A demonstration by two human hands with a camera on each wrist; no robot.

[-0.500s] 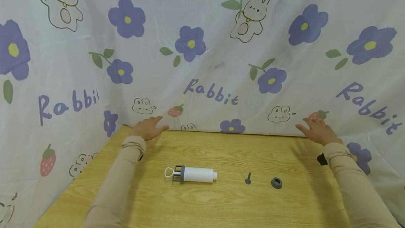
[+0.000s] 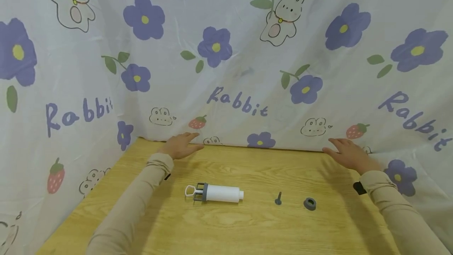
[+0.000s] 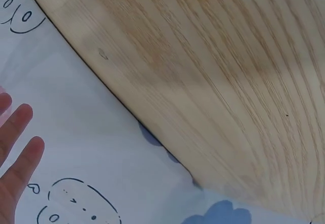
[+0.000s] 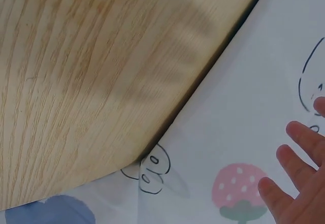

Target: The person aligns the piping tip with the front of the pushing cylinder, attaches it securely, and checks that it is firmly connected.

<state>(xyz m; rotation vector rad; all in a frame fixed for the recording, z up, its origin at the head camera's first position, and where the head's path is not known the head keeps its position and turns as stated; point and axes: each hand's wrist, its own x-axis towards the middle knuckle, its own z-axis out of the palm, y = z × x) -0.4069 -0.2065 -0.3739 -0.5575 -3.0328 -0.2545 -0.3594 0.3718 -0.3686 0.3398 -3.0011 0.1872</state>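
My left hand (image 2: 181, 146) hovers over the far left part of the table with its fingers straight and nothing in it. Over the far right part, my right hand (image 2: 348, 154) is likewise stretched out and holds nothing. Between the forearms lies a white hand pump (image 2: 223, 193) on its side, its looped handle pointing left and its narrow nozzle right. To its right stands a small dark grey pin with a round base (image 2: 278, 198). Farther right is a dark grey ring-shaped piece (image 2: 310, 204). Both wrist views show spread fingers near the table's far edge.
A light wooden table (image 2: 226, 235) bears these things. White cloth (image 2: 233, 74) printed with purple flowers, rabbits and strawberries hangs along its back and sides. A black wrist strap piece (image 2: 360, 187) shows under the right cuff.
My left hand has moved to the right along the far edge. My right hand has shifted slightly left and down. The pump and the two grey pieces lie where they were.
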